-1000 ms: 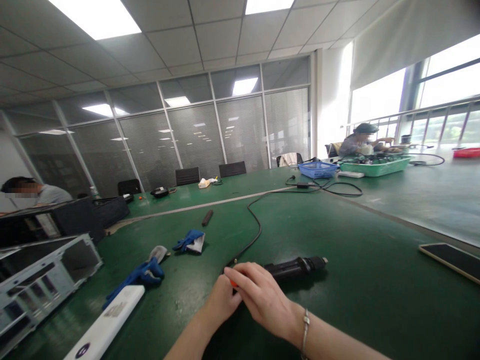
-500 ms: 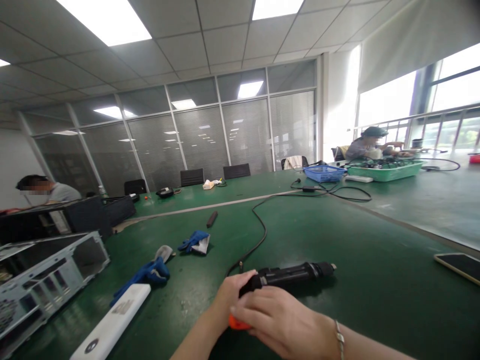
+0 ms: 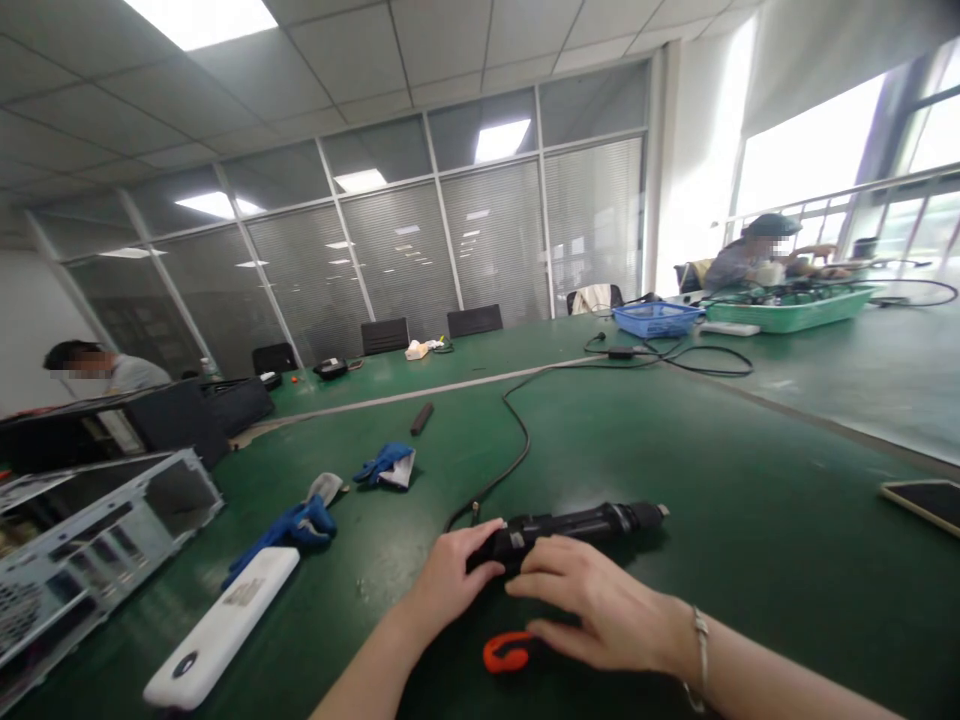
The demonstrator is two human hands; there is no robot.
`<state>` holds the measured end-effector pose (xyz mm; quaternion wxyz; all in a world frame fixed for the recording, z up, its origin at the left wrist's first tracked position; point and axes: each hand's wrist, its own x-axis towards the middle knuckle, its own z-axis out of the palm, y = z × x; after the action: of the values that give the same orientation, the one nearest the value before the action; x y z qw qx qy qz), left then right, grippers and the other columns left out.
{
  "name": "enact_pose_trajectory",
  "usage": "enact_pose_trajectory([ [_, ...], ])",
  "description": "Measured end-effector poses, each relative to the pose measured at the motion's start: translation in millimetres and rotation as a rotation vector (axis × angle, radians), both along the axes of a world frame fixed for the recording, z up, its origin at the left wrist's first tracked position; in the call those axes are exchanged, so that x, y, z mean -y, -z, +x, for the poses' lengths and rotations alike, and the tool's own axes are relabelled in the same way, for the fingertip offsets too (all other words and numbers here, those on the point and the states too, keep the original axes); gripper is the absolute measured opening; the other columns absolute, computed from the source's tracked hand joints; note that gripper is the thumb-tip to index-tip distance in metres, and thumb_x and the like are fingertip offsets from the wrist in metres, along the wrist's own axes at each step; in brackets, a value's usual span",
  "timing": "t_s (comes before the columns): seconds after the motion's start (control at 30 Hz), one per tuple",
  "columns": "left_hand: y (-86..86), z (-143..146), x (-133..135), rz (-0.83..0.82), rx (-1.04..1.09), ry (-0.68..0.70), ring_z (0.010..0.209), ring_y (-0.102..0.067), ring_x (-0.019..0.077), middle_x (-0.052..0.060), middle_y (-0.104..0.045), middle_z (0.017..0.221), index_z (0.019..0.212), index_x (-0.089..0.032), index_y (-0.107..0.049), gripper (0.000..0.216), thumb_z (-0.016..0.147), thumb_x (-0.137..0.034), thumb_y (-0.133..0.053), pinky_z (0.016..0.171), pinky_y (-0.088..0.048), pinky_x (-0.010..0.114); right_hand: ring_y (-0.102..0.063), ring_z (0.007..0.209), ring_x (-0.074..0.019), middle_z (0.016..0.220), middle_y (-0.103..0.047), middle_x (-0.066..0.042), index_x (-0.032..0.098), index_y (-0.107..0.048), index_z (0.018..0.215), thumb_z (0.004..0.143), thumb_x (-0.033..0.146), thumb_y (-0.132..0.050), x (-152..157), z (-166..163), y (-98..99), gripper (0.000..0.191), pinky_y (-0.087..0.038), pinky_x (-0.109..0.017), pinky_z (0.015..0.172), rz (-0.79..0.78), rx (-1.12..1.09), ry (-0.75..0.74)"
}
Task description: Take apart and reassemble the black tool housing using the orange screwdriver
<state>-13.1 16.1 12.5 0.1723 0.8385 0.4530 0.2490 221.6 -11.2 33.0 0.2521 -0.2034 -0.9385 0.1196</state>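
While the black power screwdriver (image 3: 581,524) lies on its side on the green table (image 3: 750,560), its tip to the right, the left hand (image 3: 450,575) curls its fingers around the tool's rear end, just where the black cable (image 3: 517,440) leaves it and snakes away across the table. The right hand (image 3: 600,610) arches over the near side of the barrel with loose, unclenched fingers, its fingertips resting on the tool beside the left hand. Its thumb reaches down to an orange hook (image 3: 506,652) that lies on the table just in front of the tool; whether the thumb presses on it cannot be told. Far off to the right, near a seated person (image 3: 739,262), stands a blue basket (image 3: 655,318) whose contents are too small to make out, and beside it a green tray (image 3: 787,310) holds a tangle of dark cables and parts. At the left edge an open computer case (image 3: 90,540) shows bare metal bays inside, with another person (image 3: 97,368) behind it. Between the case and the hands lie a white flat device (image 3: 221,625) and two blue gloves (image 3: 386,465), and a phone (image 3: 922,500) rests well apart at the right.
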Motion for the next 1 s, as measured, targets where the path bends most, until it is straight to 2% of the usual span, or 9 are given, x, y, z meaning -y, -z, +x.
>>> enact_pose_trajectory([
  [0.13,-1.8,2.1,-1.9,-0.004,-0.027,-0.013,0.113,-0.062,0.0240,0.007,-0.065,0.125,0.129,-0.019,-0.057,0.049,0.081,-0.022,-0.067,0.103,-0.044,0.036,-0.055,0.102,-0.0211,0.111,-0.062,-0.009,0.023,-0.060,0.120,0.088,0.031,-0.058,-25.6,22.4,-0.5,0.033,-0.040,-0.038,0.094,0.051,-0.078,0.181],
  [0.23,-2.0,1.8,-2.3,0.003,-0.047,-0.011,0.112,-0.062,0.0247,0.007,-0.065,0.125,0.129,-0.021,-0.057,0.049,0.082,-0.024,-0.067,0.103,-0.044,0.038,-0.054,0.107,-0.0230,0.114,-0.062,-0.009,0.024,-0.061,0.121,0.087,0.036,-0.060,-38.6,35.2,0.0,0.035,-0.038,-0.041,0.098,0.046,-0.029,0.280],
  [0.4,-0.9,0.3,-1.8,0.024,-0.050,-0.008,0.113,-0.061,0.0243,0.006,-0.064,0.126,0.131,-0.023,-0.055,0.049,0.084,-0.026,-0.065,0.102,-0.045,0.037,-0.058,0.104,-0.0232,0.113,-0.064,-0.008,0.025,-0.057,0.127,0.089,0.035,-0.058,-45.4,40.0,4.6,0.039,-0.042,-0.037,0.094,-0.028,0.061,0.338],
  [0.53,-1.6,-1.1,1.2,0.031,-0.043,0.008,0.115,-0.060,0.0238,0.006,-0.063,0.128,0.133,-0.023,-0.053,0.050,0.084,-0.026,-0.065,0.104,-0.043,0.037,-0.061,0.096,-0.0238,0.107,-0.066,-0.007,0.024,-0.065,0.115,0.079,0.042,-0.067,-48.6,45.9,5.5,0.040,-0.046,-0.035,0.087,-0.103,0.050,0.433],
  [0.6,-2.0,-1.9,3.4,0.024,-0.033,0.011,0.115,-0.060,0.0235,0.006,-0.063,0.128,0.133,-0.024,-0.053,0.051,0.084,-0.026,-0.065,0.104,-0.043,0.037,-0.062,0.092,-0.0223,0.103,-0.067,-0.005,0.024,-0.068,0.108,0.079,0.042,-0.067,-50.5,51.6,5.1,0.035,-0.047,-0.032,0.084,-0.169,0.033,0.432],
  [0.7,-1.5,-3.0,5.9,0.014,-0.020,0.011,0.116,-0.059,0.0229,0.006,-0.062,0.129,0.133,-0.024,-0.053,0.051,0.083,-0.026,-0.066,0.104,-0.043,0.036,-0.063,0.094,-0.0215,0.105,-0.067,-0.004,0.026,-0.068,0.110,0.080,0.043,-0.065,-52.2,58.2,6.1,0.035,-0.047,-0.030,0.084,-0.237,0.009,0.399],
  [0.83,-0.3,-4.6,6.8,0.030,-0.028,-0.005,0.117,-0.058,0.0225,0.006,-0.062,0.129,0.134,-0.023,-0.051,0.054,0.082,-0.021,-0.065,0.105,-0.042,0.036,-0.062,0.098,-0.0222,0.110,-0.067,-0.004,0.027,-0.067,0.114,0.082,0.045,-0.062,-56.3,63.2,12.9,0.037,-0.047,-0.031,0.087,-0.234,0.010,0.413],
  [1.0,-2.8,-7.0,8.3,0.080,-0.010,-0.065,0.123,-0.053,0.0223,0.006,-0.059,0.133,0.131,-0.022,-0.054,0.049,0.083,-0.018,-0.062,0.108,-0.040,0.039,-0.063,0.098,-0.0225,0.112,-0.067,-0.005,0.026,-0.066,0.116,0.084,0.050,-0.055,-77.3,91.2,28.4,0.041,-0.048,-0.031,0.086,-0.177,0.031,0.548],
])
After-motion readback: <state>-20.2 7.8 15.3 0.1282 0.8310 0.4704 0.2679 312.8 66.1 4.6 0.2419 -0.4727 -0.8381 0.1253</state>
